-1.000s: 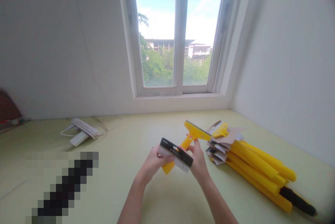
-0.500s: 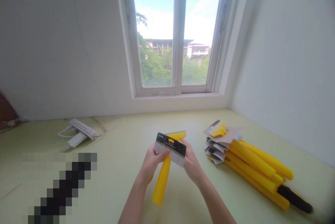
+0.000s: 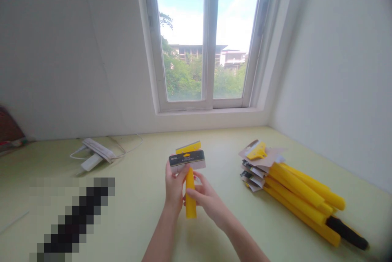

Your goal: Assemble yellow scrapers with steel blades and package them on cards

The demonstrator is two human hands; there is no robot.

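Observation:
Both hands hold one scraper (image 3: 190, 196) with a yellow handle, above the table. Its yellow head (image 3: 192, 147) with a metal blade edge shows beyond a black-and-white packaging card (image 3: 186, 160), which sits across the tool where the handle begins. My left hand (image 3: 176, 184) is closed at the card and upper handle, its thumb pressed on the card's lower edge. My right hand (image 3: 205, 194) wraps the handle lower down, thumb on top. The fingers beneath the handle are partly hidden.
A stack of yellow-handled scrapers (image 3: 297, 188) with cards lies at the right, a black handle (image 3: 347, 233) among them. A power strip (image 3: 98, 150) with a plugged-in white adapter and cables lies at the left. A window (image 3: 210, 49) is behind the pale green table (image 3: 147, 164).
My right hand has moved from the card's right edge down to the yellow handle. The scraper has shifted slightly left and turned so that its handle points more straight toward me.

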